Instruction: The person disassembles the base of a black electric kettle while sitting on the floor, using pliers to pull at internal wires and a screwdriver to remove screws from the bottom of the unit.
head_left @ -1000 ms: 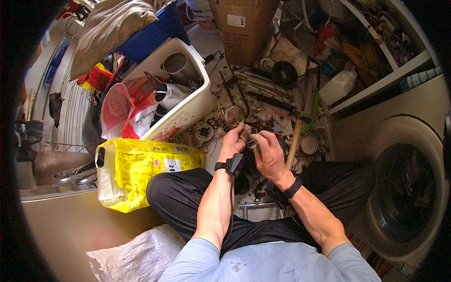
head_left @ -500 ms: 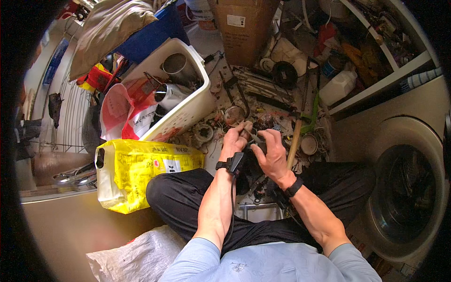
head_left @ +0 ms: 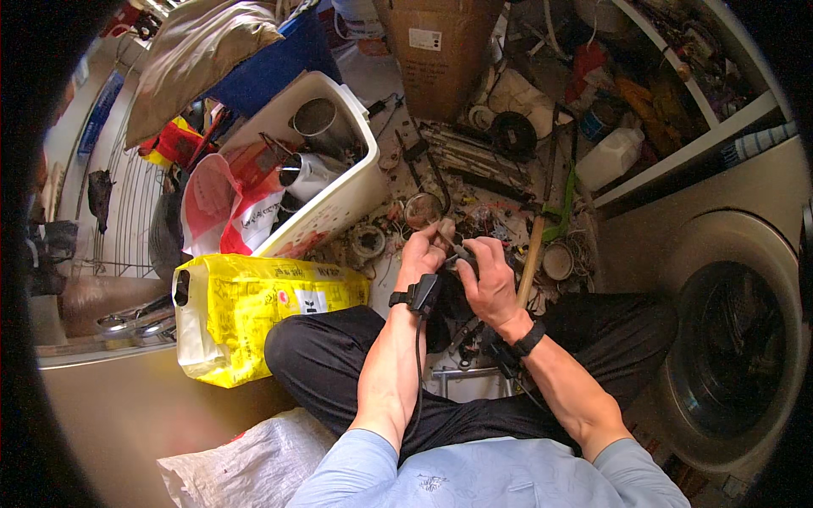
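Observation:
My left hand (head_left: 426,251) is closed in a pinch on a small slender greyish piece (head_left: 456,248), too small to name. Just to its right, my right hand (head_left: 489,284) has its thumb and fingers curled in at the other end of that piece. Whatever sits between its fingertips is mostly hidden. Both hands are above the floor, between my crossed legs. A wooden handle (head_left: 532,258) lies beside my right hand. Beyond my left hand are a round metal lid-like disc (head_left: 422,210) and a pale ring-shaped part (head_left: 367,241).
To the left stand a white bin (head_left: 326,207) with metal cylinders and a yellow bag (head_left: 254,296). A cardboard box (head_left: 445,68) stands at the back, near scattered metal strips (head_left: 478,152). A front-loading washing machine (head_left: 737,339) is close on the right, below shelving (head_left: 690,157).
My right hand's fingertips have shifted slightly around the small piece. My left hand stays nearly in place, and the surroundings look the same.

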`<state>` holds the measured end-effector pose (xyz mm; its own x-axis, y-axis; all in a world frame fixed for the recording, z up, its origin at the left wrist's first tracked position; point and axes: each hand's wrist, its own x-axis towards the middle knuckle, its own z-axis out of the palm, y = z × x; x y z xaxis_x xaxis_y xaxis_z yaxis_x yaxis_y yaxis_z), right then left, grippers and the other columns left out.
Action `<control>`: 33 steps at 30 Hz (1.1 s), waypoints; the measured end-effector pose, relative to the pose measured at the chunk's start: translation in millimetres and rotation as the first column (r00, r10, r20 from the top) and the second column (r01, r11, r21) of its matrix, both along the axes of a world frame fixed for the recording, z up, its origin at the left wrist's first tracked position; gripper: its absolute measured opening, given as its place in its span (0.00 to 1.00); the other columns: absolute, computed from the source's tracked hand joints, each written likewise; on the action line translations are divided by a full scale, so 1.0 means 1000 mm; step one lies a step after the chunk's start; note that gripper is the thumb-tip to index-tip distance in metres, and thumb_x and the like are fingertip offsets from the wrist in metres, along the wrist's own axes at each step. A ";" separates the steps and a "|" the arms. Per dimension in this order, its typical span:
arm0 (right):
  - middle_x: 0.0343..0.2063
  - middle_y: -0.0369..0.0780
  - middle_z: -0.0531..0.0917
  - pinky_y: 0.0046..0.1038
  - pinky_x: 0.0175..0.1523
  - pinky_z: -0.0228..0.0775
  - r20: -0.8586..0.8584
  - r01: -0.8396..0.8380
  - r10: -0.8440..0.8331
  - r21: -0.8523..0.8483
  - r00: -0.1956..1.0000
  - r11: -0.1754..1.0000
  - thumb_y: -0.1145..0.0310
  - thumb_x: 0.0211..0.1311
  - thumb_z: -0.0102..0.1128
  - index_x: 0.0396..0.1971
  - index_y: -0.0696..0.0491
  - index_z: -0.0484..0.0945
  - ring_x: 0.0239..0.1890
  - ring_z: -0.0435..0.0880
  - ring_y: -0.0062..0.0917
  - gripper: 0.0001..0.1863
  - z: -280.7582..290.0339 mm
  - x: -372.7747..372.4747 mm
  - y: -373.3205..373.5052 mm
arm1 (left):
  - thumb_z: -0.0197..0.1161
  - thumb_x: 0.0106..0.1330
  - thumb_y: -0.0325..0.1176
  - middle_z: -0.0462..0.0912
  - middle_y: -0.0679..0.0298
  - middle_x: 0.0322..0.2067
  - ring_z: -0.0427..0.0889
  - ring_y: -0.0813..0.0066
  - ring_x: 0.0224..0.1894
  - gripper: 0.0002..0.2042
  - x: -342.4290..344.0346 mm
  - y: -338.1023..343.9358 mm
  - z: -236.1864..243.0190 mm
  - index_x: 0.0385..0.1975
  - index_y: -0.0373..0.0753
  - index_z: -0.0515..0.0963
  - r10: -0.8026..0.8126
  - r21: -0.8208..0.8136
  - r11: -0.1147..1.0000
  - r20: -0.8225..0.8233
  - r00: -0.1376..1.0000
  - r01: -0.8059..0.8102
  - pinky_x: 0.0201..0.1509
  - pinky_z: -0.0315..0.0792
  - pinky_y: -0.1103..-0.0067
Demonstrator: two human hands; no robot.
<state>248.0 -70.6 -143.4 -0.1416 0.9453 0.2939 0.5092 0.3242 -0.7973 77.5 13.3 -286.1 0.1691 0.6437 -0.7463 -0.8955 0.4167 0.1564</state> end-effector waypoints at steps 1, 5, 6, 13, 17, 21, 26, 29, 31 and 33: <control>0.53 0.51 0.77 0.44 0.51 0.79 0.034 -0.041 0.039 0.046 0.999 0.998 0.81 0.62 0.66 0.57 0.56 0.76 0.48 0.83 0.52 0.22 -0.001 0.000 0.000 | 0.58 0.82 0.35 0.87 0.54 0.48 0.89 0.62 0.47 0.11 0.001 0.001 -0.003 0.50 0.33 0.79 0.016 0.003 1.000 -0.031 0.999 -0.016 0.45 0.86 0.72; 0.49 0.49 0.80 0.42 0.49 0.80 0.191 -0.168 0.131 0.193 0.973 0.967 0.79 0.60 0.62 0.54 0.57 0.78 0.46 0.84 0.48 0.21 -0.003 0.007 -0.002 | 0.59 0.82 0.42 0.87 0.58 0.41 0.88 0.64 0.39 0.14 0.004 0.004 -0.012 0.47 0.36 0.78 -0.060 -0.013 0.998 -0.118 0.991 0.059 0.38 0.84 0.72; 0.49 0.49 0.80 0.42 0.49 0.80 0.189 -0.170 0.133 0.194 0.973 0.966 0.79 0.60 0.62 0.54 0.57 0.78 0.46 0.84 0.48 0.21 -0.003 0.005 -0.002 | 0.59 0.82 0.42 0.87 0.58 0.41 0.88 0.64 0.39 0.14 0.002 0.006 -0.014 0.47 0.36 0.78 -0.058 -0.013 0.998 -0.120 0.991 0.057 0.38 0.84 0.72; 0.46 0.47 0.83 0.40 0.49 0.80 0.258 -0.297 0.232 0.249 0.938 0.922 0.80 0.58 0.59 0.50 0.59 0.80 0.43 0.83 0.44 0.18 -0.001 0.007 0.000 | 0.54 0.84 0.38 0.85 0.56 0.33 0.86 0.61 0.33 0.13 -0.005 0.017 -0.020 0.45 0.32 0.76 -0.065 -0.060 0.996 -0.037 0.997 0.063 0.35 0.85 0.71; 0.45 0.47 0.83 0.40 0.50 0.81 0.203 -0.281 0.235 0.236 0.950 0.930 0.82 0.56 0.62 0.48 0.58 0.81 0.44 0.84 0.44 0.18 0.001 0.011 -0.002 | 0.53 0.81 0.34 0.85 0.55 0.33 0.86 0.60 0.32 0.11 0.007 0.012 -0.008 0.42 0.31 0.75 -0.066 0.044 0.994 -0.473 0.879 0.098 0.36 0.85 0.69; 0.42 0.48 0.83 0.39 0.49 0.81 0.089 -0.201 0.188 0.173 0.978 0.964 0.81 0.55 0.64 0.42 0.57 0.82 0.43 0.86 0.45 0.13 0.008 0.034 -0.004 | 0.53 0.78 0.32 0.85 0.53 0.33 0.86 0.60 0.31 0.09 0.012 0.002 0.012 0.36 0.33 0.74 0.136 -0.138 0.977 -0.199 0.971 -0.165 0.32 0.84 0.69; 0.41 0.46 0.83 0.34 0.48 0.79 -0.095 -0.063 0.068 0.049 0.993 0.997 0.80 0.60 0.62 0.38 0.58 0.83 0.42 0.86 0.43 0.07 0.007 0.050 0.006 | 0.53 0.77 0.31 0.85 0.55 0.31 0.86 0.63 0.29 0.09 -0.017 -0.018 0.007 0.34 0.35 0.73 0.151 -0.072 0.981 -0.319 0.936 -0.183 0.30 0.81 0.69; 0.40 0.43 0.86 0.29 0.36 0.78 -0.476 0.109 -0.404 -0.533 0.781 0.839 0.70 0.72 0.62 0.51 0.60 0.81 0.33 0.85 0.26 0.13 0.015 0.049 0.012 | 0.55 0.77 0.31 0.87 0.54 0.37 0.85 0.64 0.31 0.12 -0.031 -0.014 0.009 0.52 0.31 0.78 0.170 0.046 0.985 -0.427 0.888 -0.166 0.32 0.79 0.71; 0.38 0.41 0.86 0.28 0.33 0.78 -0.579 -0.066 -0.453 -0.661 0.679 0.747 0.68 0.74 0.61 0.60 0.62 0.75 0.31 0.84 0.23 0.20 0.005 0.064 0.022 | 0.56 0.78 0.31 0.87 0.54 0.42 0.85 0.66 0.33 0.15 -0.026 -0.007 0.016 0.59 0.31 0.75 0.132 0.040 0.990 -0.573 0.809 -0.133 0.33 0.78 0.72; 0.38 0.41 0.85 0.28 0.34 0.79 -0.591 -0.175 -0.452 -0.715 0.668 0.676 0.68 0.74 0.62 0.61 0.63 0.74 0.31 0.84 0.23 0.22 -0.006 0.064 0.023 | 0.56 0.78 0.31 0.84 0.53 0.54 0.84 0.67 0.39 0.25 -0.035 -0.003 0.023 0.73 0.33 0.68 0.002 0.029 0.999 -0.757 0.653 0.030 0.36 0.77 0.71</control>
